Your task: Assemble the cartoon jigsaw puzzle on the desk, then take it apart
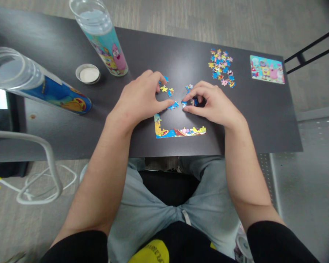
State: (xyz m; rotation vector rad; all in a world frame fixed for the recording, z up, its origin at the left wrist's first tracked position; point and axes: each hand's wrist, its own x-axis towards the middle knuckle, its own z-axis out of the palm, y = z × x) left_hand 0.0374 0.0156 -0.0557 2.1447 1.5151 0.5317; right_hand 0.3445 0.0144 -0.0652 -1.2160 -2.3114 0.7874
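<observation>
My right hand (pixel 214 102) pinches a small blue-and-white puzzle piece (pixel 184 105) between thumb and fingertips, just above or on the table. My left hand (pixel 142 95) is spread, palm down, its thumb tip touching a blue puzzle piece (pixel 174 106). Between its thumb and fingers lie several loose pieces, among them a yellow puzzle piece (pixel 163 88). Another dark blue puzzle piece (pixel 194 102) shows partly under my right hand's fingers. Nearer me, joined pieces form an L-shaped puzzle border (pixel 178 133), its left side partly covered by my left hand.
A pile of loose puzzle pieces (pixel 221 65) lies at the back right, beside a cartoon picture card (pixel 267 69). To the left stand two clear-topped printed tubes, one pink and teal (pixel 109 47), one blue (pixel 57 93), with a round lid (pixel 88 74) between them. A white cable (pixel 50 164) hangs at the lower left.
</observation>
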